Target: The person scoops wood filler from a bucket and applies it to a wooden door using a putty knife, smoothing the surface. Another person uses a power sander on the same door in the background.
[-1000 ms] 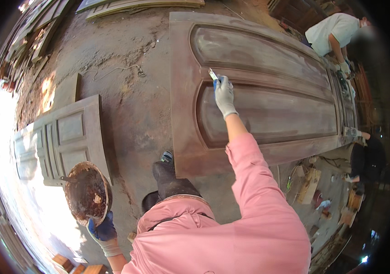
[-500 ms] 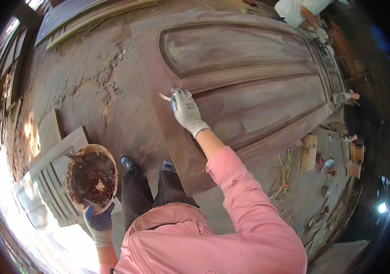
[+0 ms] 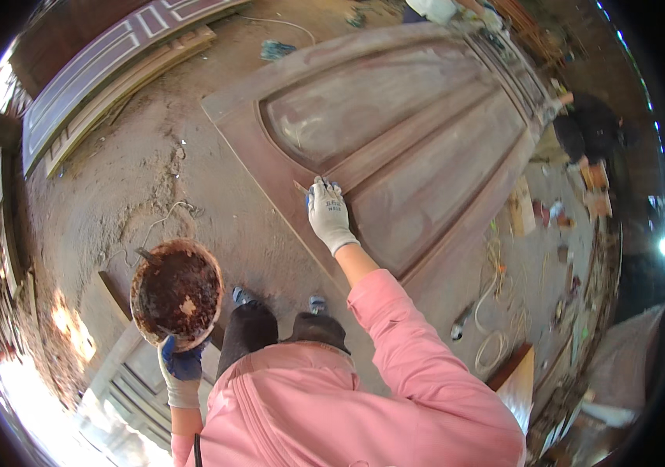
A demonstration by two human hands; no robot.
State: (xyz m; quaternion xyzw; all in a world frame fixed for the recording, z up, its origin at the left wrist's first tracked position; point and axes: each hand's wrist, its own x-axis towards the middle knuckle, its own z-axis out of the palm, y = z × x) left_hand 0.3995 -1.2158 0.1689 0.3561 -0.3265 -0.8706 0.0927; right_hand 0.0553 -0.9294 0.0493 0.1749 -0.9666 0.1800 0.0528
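Observation:
My right hand (image 3: 328,214), in a pale glove with a blue palm, rests on a large brown wooden panelled door (image 3: 418,152). It is closed around a thin, pale, stick-like tool (image 3: 300,187) whose tip pokes out left of the fingers; its kind is unclear. The fingers are beside the spot where the middle rail meets the curved end frame. At lower left, my left hand (image 3: 181,370), gloved alike, grips the near rim of a round bowl (image 3: 214,307). Dark reddish-brown stuff coats the bowl's inside, and a flat tool (image 3: 144,254) sticks out over its far left rim.
Another panelled door (image 3: 126,381) lies beneath the bowl at lower left. More doors and boards (image 3: 99,86) lie at far left. A coiled cord (image 3: 492,346) is on the floor at right. Another person (image 3: 433,9) is at the door's far end.
The whole view has shifted and turned. My right hand has stayed on the door near the same joint with its thin tool. My left hand still holds the bowl, now a little further right in view.

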